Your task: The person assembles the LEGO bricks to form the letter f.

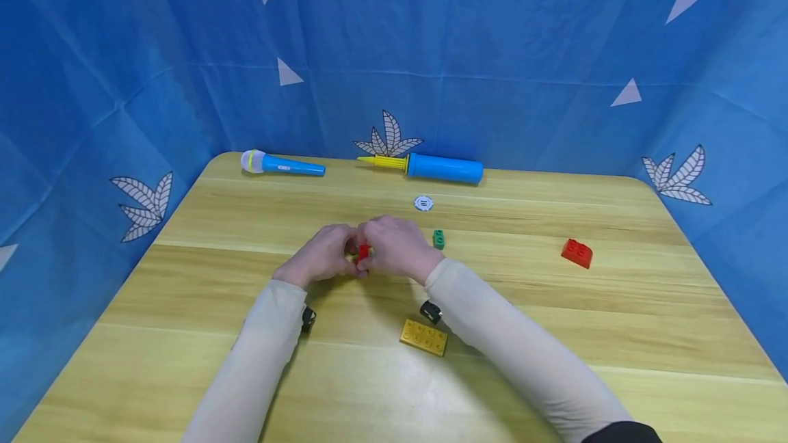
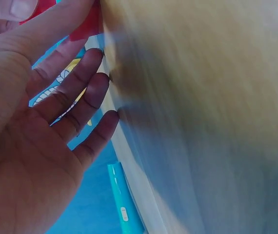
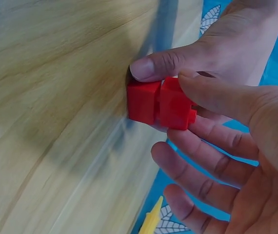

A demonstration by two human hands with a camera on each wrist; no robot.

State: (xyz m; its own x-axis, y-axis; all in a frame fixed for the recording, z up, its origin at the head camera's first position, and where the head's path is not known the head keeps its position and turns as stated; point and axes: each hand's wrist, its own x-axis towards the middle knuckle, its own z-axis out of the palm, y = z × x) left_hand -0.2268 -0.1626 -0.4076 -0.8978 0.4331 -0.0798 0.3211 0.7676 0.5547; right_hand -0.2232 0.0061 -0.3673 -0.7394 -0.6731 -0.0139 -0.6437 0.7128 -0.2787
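Observation:
In the right wrist view, two red toy bricks sit end to end with a thin gap. My left hand [image 1: 326, 251] holds the lower red brick [image 3: 143, 101] against the wooden tabletop, its thumb on one side. My right hand [image 1: 394, 245] pinches the upper red brick [image 3: 175, 105] between thumb and fingers, studs facing away from the table. Seen from the left wrist, the lower brick shows partly behind the left thumb. The hands cover most of both bricks in the head view. A small green brick [image 1: 438, 239] lies right of the right hand.
A yellow brick [image 1: 423, 337] lies near the right forearm, and a red sloped brick [image 1: 576, 253] farther right. Beyond the hands is a round white chip [image 1: 423, 203]. A toy microphone [image 1: 289, 165] and a blue-yellow hand pump [image 1: 443, 167] lie along the back edge, before a blue cloth [image 1: 492, 33].

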